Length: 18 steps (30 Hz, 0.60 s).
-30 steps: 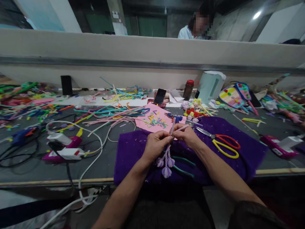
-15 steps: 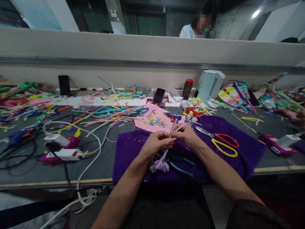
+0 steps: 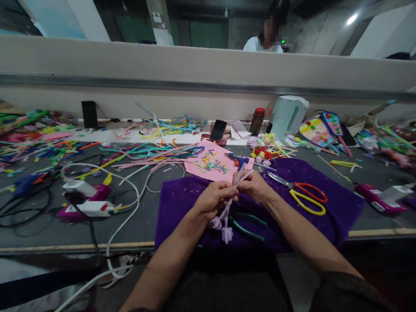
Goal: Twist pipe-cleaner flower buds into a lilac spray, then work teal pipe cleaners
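Note:
Lilac fuzzy stems point(image 3: 227, 209) with small flower heads point(image 3: 226, 234) hanging at their lower ends are pinched between my two hands. My left hand point(image 3: 217, 197) has its thumb and fingers closed on the stems from the left. Touching it from the right, my right hand point(image 3: 251, 185) is closed on the same stems, whose upper ends spread apart above the fingers. Beneath both hands lies a purple cloth point(image 3: 182, 203). Dark green pliers point(image 3: 248, 232) rest on it just right of the flowers, and scissors point(image 3: 308, 195) with red and yellow handles lie farther right.
A pink sheet point(image 3: 208, 173) with short colored pieces lies beyond my hands, beside a blue glue gun point(image 3: 240, 160). Behind stand a phone point(image 3: 217, 130), a red-capped bottle point(image 3: 258, 121) and a kettle point(image 3: 287, 117). Cables and power strips point(image 3: 84, 201) are at left. A person point(image 3: 264, 43) is behind the partition.
The flower heads, bunched together before, now hang apart, one lower and farther right. The upper stem ends have drawn closer together, and both hands still grip the stems.

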Each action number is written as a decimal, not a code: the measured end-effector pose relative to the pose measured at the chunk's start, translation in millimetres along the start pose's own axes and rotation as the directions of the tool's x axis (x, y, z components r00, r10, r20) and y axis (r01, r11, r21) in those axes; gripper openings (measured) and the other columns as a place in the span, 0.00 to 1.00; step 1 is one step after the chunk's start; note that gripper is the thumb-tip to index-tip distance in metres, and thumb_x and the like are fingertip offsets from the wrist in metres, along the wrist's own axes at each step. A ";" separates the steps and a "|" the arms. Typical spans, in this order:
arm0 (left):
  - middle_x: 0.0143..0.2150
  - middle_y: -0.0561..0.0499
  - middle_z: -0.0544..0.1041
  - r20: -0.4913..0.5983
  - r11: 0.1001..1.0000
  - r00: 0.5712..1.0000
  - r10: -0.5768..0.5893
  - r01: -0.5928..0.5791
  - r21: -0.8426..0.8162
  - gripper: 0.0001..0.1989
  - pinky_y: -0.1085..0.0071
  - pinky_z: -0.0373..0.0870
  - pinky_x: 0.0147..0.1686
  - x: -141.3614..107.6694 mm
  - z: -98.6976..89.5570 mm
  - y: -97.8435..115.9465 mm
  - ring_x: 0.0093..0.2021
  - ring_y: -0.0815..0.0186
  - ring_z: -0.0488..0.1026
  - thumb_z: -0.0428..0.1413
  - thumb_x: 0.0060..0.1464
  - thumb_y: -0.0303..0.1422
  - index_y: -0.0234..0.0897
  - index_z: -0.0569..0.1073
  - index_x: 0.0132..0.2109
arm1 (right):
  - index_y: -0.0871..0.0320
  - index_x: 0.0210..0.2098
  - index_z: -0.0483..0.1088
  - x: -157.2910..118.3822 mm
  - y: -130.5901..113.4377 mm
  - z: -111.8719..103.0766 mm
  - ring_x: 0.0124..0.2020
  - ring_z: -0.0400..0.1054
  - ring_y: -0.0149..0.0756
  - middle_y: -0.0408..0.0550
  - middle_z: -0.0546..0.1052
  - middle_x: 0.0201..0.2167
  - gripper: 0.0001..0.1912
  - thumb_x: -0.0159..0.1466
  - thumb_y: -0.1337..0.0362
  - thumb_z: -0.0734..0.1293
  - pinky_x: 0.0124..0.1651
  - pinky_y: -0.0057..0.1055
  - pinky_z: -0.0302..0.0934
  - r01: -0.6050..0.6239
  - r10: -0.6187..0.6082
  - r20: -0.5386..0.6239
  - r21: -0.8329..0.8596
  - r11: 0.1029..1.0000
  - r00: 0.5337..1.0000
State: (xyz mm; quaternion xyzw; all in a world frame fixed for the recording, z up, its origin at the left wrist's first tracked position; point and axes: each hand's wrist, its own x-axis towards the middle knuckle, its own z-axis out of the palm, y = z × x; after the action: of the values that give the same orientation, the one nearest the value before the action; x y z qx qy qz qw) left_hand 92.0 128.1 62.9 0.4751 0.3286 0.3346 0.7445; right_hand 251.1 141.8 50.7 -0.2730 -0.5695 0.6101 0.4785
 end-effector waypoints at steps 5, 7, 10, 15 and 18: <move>0.20 0.52 0.71 0.042 0.999 0.999 -0.035 0.035 0.018 0.13 0.80 0.42 0.13 -1.5 0.9 1.6 0.13 0.80 0.55 0.60 0.39 0.37 0.30 0.70 0.25 | 0.62 0.21 0.67 -2.3 -6.0 1.4 0.18 0.58 0.25 0.41 0.67 0.16 0.08 0.46 0.66 0.70 0.22 0.24 0.50 0.001 -0.002 -0.021 -0.035 0.999 1.000; 0.20 0.54 0.70 -0.035 0.995 0.998 0.054 -0.051 0.082 0.12 0.80 0.46 0.14 -2.3 1.6 4.0 0.14 0.79 0.57 0.61 0.38 0.37 0.31 0.70 0.27 | 0.62 0.21 0.67 -2.3 -10.3 2.5 0.17 0.56 0.24 0.39 0.66 0.15 0.07 0.47 0.66 0.69 0.21 0.23 0.48 0.015 -0.025 -0.088 -0.109 0.994 0.996; 0.17 0.57 0.66 -0.120 0.976 0.977 0.173 -0.154 0.155 0.13 0.80 0.50 0.15 -2.5 2.1 6.2 0.16 0.78 0.58 0.62 0.36 0.36 0.32 0.70 0.27 | 0.62 0.21 0.67 -1.7 -15.2 3.4 0.15 0.52 0.22 0.38 0.64 0.14 0.06 0.47 0.66 0.69 0.19 0.22 0.45 0.020 -0.059 -0.166 -0.229 0.973 0.984; 0.18 0.57 0.65 -0.129 0.964 0.967 0.220 -0.195 0.181 0.13 0.80 0.50 0.16 -1.8 3.2 4.7 0.17 0.79 0.56 0.61 0.38 0.37 0.31 0.69 0.27 | 0.62 0.22 0.67 -0.6 -14.3 0.9 0.13 0.50 0.22 0.37 0.62 0.13 0.06 0.47 0.65 0.68 0.17 0.22 0.42 0.008 -0.035 -0.145 -0.187 0.982 0.989; 0.19 0.58 0.65 -0.115 0.963 0.970 0.213 -0.189 0.190 0.12 0.80 0.51 0.17 -1.9 4.5 3.0 0.17 0.79 0.55 0.60 0.40 0.37 0.32 0.69 0.28 | 0.62 0.22 0.67 -0.3 -12.3 0.7 0.14 0.50 0.22 0.38 0.62 0.13 0.06 0.48 0.65 0.67 0.17 0.22 0.41 0.021 -0.043 -0.135 -0.160 0.987 0.990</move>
State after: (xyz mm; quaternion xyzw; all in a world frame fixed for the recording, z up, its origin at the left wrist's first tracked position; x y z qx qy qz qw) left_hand 94.0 125.4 67.5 0.5470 0.3564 0.4091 0.6375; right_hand 254.0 140.0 62.5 -0.3425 -0.5860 0.5347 0.5035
